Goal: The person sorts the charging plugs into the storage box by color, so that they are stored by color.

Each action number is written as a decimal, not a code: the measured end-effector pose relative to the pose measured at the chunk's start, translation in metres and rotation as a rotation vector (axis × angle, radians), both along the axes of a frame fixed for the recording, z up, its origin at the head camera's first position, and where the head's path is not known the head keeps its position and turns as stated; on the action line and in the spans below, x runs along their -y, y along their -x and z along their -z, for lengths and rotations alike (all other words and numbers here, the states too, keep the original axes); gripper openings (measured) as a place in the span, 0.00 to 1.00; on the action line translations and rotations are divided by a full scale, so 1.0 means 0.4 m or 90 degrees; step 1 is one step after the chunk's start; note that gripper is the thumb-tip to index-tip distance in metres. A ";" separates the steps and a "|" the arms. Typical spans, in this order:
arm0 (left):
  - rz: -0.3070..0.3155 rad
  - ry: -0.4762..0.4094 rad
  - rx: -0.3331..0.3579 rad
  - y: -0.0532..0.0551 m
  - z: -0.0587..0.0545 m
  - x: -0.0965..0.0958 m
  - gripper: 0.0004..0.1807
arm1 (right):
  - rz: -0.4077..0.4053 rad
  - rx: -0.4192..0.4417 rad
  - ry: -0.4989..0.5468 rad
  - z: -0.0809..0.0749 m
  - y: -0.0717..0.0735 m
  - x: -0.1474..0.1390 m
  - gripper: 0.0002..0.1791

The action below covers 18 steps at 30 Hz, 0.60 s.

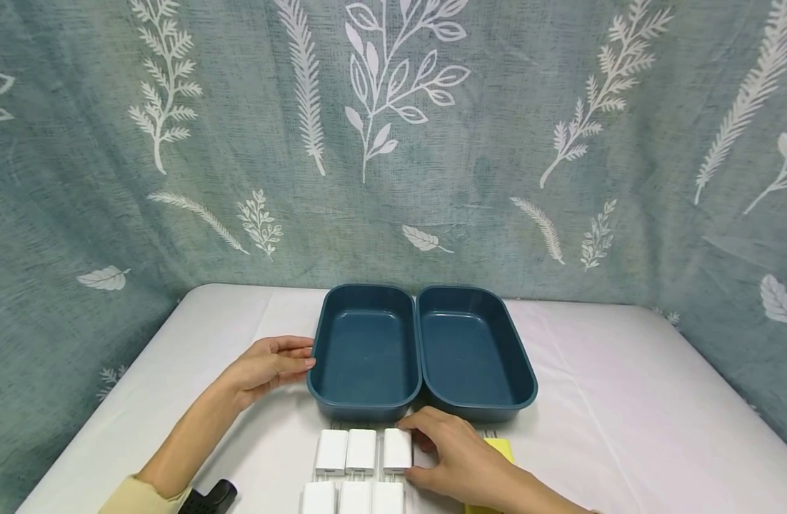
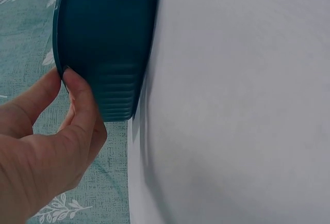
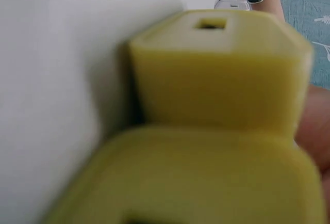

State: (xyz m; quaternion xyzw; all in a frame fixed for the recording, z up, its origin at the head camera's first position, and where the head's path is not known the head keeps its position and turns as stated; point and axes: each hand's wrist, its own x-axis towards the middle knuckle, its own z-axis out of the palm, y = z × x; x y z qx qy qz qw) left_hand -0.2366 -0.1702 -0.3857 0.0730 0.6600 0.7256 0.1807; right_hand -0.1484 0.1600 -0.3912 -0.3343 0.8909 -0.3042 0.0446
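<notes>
My left hand [image 1: 274,368] holds the left edge of a dark blue rectangular tray [image 1: 319,371]. In the left wrist view its thumb and forefinger pinch the rim of that tray [image 2: 103,33]. Beside the tray's near end, my right hand [image 1: 454,457] grips a white plug charger [image 1: 397,450], a fingertip at its far end and the thumb at its near corner. Two more white chargers [image 1: 331,451] stand left of it, and a nearer row of white chargers [image 1: 355,497] is cut off by the frame. Metal prongs show on them.
A second blue tray [image 1: 525,385] adjoins the first on the right. Yellow chargers [image 1: 498,448] lie partly hidden under my right forearm; two fill the right wrist view, a yellow block [image 3: 221,90] behind another. A patterned curtain [image 1: 483,178] hangs behind the white-covered table [image 1: 625,400].
</notes>
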 end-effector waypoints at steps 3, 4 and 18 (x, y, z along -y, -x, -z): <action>0.002 -0.002 0.003 0.000 -0.003 -0.003 0.29 | 0.004 -0.006 0.024 0.000 -0.004 -0.012 0.24; 0.002 -0.002 0.003 0.000 -0.004 -0.003 0.29 | 0.003 -0.008 0.032 -0.001 -0.006 -0.015 0.24; -0.001 0.013 -0.014 0.000 -0.006 -0.003 0.32 | -0.042 -0.018 0.111 -0.017 -0.023 -0.042 0.24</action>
